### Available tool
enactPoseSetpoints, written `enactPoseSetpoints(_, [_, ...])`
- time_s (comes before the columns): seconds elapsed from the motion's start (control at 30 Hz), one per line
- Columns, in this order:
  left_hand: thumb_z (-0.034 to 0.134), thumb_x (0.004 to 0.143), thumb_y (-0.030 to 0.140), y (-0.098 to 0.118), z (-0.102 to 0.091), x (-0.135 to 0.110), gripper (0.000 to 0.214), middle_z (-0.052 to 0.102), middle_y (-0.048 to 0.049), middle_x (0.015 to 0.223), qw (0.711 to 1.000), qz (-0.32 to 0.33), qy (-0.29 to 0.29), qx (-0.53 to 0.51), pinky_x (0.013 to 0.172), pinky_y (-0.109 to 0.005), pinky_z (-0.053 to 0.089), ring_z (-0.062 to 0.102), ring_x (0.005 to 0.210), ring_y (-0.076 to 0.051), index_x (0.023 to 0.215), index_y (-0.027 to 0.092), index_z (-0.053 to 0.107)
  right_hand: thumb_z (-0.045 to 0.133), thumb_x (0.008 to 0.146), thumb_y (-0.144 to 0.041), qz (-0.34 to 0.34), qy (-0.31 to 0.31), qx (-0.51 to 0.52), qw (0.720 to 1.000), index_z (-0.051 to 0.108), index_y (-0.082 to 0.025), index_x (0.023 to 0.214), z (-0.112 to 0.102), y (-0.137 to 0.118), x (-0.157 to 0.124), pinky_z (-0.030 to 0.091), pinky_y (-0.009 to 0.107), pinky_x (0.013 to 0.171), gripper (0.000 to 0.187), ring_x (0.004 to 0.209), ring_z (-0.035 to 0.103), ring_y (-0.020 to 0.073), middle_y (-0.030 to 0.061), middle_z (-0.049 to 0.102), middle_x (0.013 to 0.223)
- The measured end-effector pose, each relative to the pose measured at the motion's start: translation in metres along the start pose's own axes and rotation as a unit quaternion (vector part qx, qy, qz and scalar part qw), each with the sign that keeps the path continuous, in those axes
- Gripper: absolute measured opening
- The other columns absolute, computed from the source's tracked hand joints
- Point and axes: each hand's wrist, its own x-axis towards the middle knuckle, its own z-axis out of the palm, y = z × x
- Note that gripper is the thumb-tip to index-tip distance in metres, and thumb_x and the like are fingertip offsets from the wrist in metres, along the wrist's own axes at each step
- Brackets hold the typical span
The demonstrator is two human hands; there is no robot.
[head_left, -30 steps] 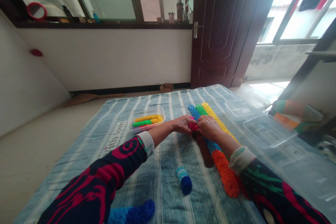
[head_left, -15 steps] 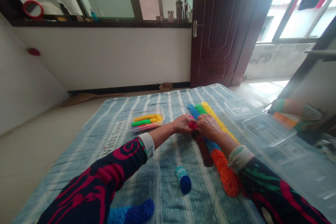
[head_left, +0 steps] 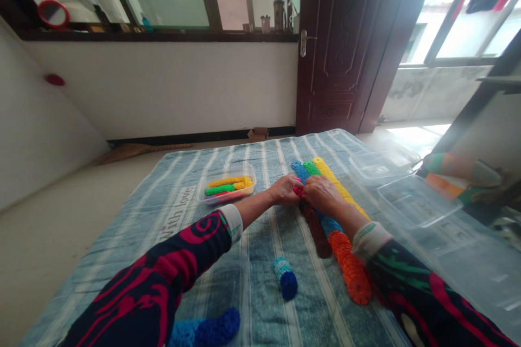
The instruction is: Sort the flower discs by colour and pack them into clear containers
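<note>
My left hand (head_left: pixel 287 191) and my right hand (head_left: pixel 323 194) meet over the rows of stacked plastic snowflake discs. Both have their fingers closed on a short pink stack of discs (head_left: pixel 298 190), mostly hidden by the fingers. Just below them lies a brown stack (head_left: pixel 316 232). A blue stack (head_left: pixel 300 171) and a green stack (head_left: pixel 311 168) run under or beside my right hand. To its right stretches a long yellow stack (head_left: pixel 341 186). Nearer me, an orange stack (head_left: pixel 349 268) continues the blue row. A short light and dark blue stack (head_left: pixel 286 278) lies apart.
A clear plastic box (head_left: pixel 253 191) at left holds yellow, green and red stacks. Another clear box (head_left: pixel 246 303) at the front holds a blue stack (head_left: pixel 211 332). Transparent containers (head_left: pixel 419 201) stand along the right side of the striped cloth (head_left: pixel 163 265).
Both hands stay in the same spot on the pink stack, with only slight finger movement. The whole view has shifted a little.
</note>
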Motion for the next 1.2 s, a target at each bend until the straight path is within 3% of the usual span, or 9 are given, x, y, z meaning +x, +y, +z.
enactPoseSetpoints(0.3, [0.059,0.064,0.020,0.004,-0.003,-0.001,0.010,0.050,0.0026,0.060,0.999,-0.036,0.017,-0.033,0.068,-0.021,0.038,0.049,0.073,-0.014,0.059,0.014,0.066,0.040,0.097,-0.035,-0.004,0.003,-0.003,1.000,0.073,-0.013,0.092,0.001,0.002,0.003,0.034,0.037,0.083,0.040,0.098,0.054,0.0267,0.0141,0.067,0.096])
enactPoseSetpoints(0.57, [0.062,0.064,0.023,0.007,-0.007,-0.002,0.011,0.046,0.0048,0.054,0.996,-0.045,0.021,-0.070,0.065,-0.020,0.037,0.046,0.065,-0.011,0.060,0.014,0.068,0.046,0.095,-0.039,0.009,0.042,0.037,0.998,0.073,-0.017,0.089,-0.006,0.003,0.001,0.035,0.035,0.084,0.035,0.096,0.055,0.0249,0.0123,0.067,0.095])
enactPoseSetpoints(0.7, [0.062,0.064,0.020,0.016,-0.022,-0.003,0.009,0.050,0.0043,0.056,0.995,-0.051,0.019,-0.086,0.072,-0.022,0.040,0.050,0.071,-0.012,0.061,0.014,0.069,0.055,0.091,-0.031,0.032,0.082,0.050,0.995,0.072,-0.017,0.084,-0.018,0.005,-0.003,0.036,0.034,0.085,0.023,0.095,0.057,0.0239,0.0111,0.068,0.094])
enactPoseSetpoints(0.83, [0.064,0.061,0.017,0.030,-0.051,-0.015,0.011,0.059,0.0009,0.068,0.989,-0.079,0.050,-0.117,0.083,-0.027,0.043,0.057,0.088,-0.018,0.068,0.014,0.072,0.059,0.088,-0.027,0.039,0.120,0.092,0.988,0.071,-0.016,0.081,-0.033,0.006,-0.015,0.039,0.034,0.084,0.017,0.093,0.059,0.0231,0.0093,0.069,0.091])
enactPoseSetpoints(0.93, [0.068,0.060,0.018,0.048,-0.079,-0.049,0.020,0.066,-0.0031,0.083,0.976,-0.135,0.061,-0.160,0.086,-0.031,0.045,0.058,0.097,-0.021,0.078,0.014,0.075,0.060,0.086,-0.023,0.016,0.165,0.137,0.977,0.070,-0.017,0.076,-0.041,-0.001,-0.031,0.042,0.034,0.083,0.015,0.089,0.060,0.0217,0.0083,0.068,0.088])
enactPoseSetpoints(1.03, [0.070,0.057,0.018,0.077,-0.104,-0.105,0.028,0.067,-0.0065,0.101,0.949,-0.216,0.031,-0.226,0.083,-0.030,0.047,0.058,0.102,-0.022,0.085,0.015,0.076,0.059,0.086,-0.022,-0.029,0.194,0.194,0.961,0.068,-0.018,0.071,-0.048,-0.022,-0.050,0.044,0.033,0.079,0.018,0.085,0.060,0.0203,0.0075,0.068,0.085])
enactPoseSetpoints(1.2, [0.071,0.053,0.016,0.128,-0.118,-0.199,0.033,0.068,-0.0044,0.103,0.873,-0.408,0.021,-0.264,0.076,-0.028,0.047,0.060,0.097,-0.022,0.085,0.018,0.077,0.057,0.088,-0.025,-0.148,0.151,0.293,0.932,0.066,-0.018,0.070,-0.063,-0.081,-0.070,0.044,0.030,0.073,0.022,0.077,0.060,0.0171,0.0058,0.066,0.080])
